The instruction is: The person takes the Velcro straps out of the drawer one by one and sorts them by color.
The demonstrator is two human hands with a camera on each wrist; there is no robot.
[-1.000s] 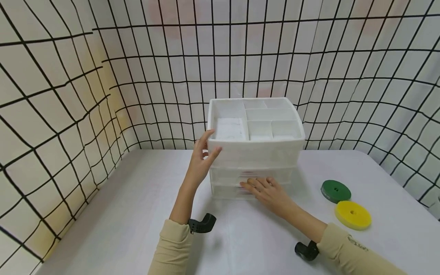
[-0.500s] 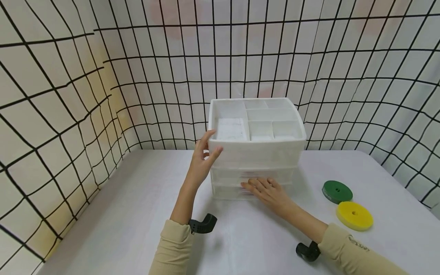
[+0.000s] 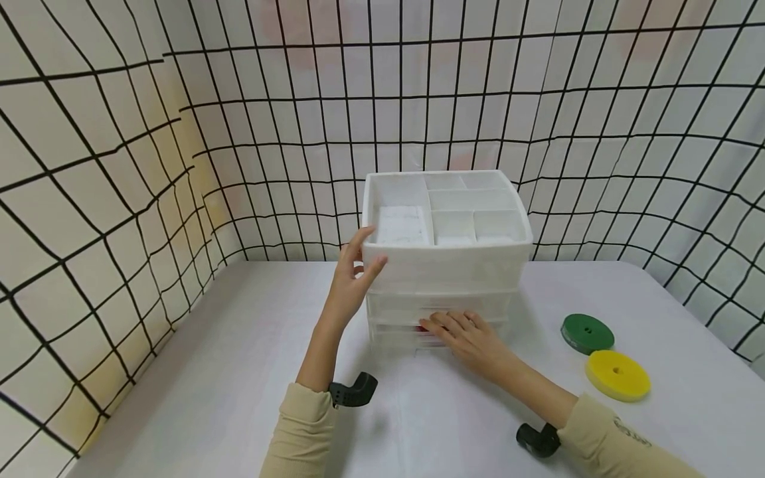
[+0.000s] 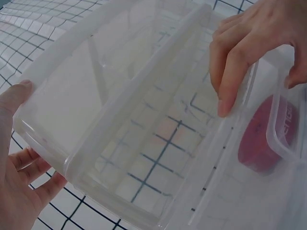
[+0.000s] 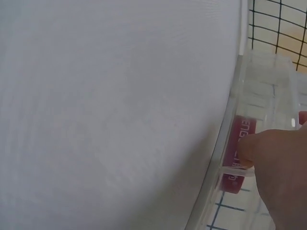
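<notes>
A white plastic drawer unit with a divided top tray stands on the table. My left hand holds its front left corner, thumb on the front, other fingers along the side. My right hand has its fingers hooked over the front of the clear bottom drawer, which is pulled out a little. Inside that drawer lies a dark red disc with pale lettering, seen in the left wrist view. In the right wrist view the right thumb presses the drawer front, the red disc showing through the plastic.
To the right on the white table lie a green disc and a yellow disc, each with a small centre hole. A black wire-grid pattern lines the walls at the back and sides.
The bottom drawer has slid slightly out toward me with the right hand, and some red shows at the fingers. The left hand has stayed on the unit's corner.
</notes>
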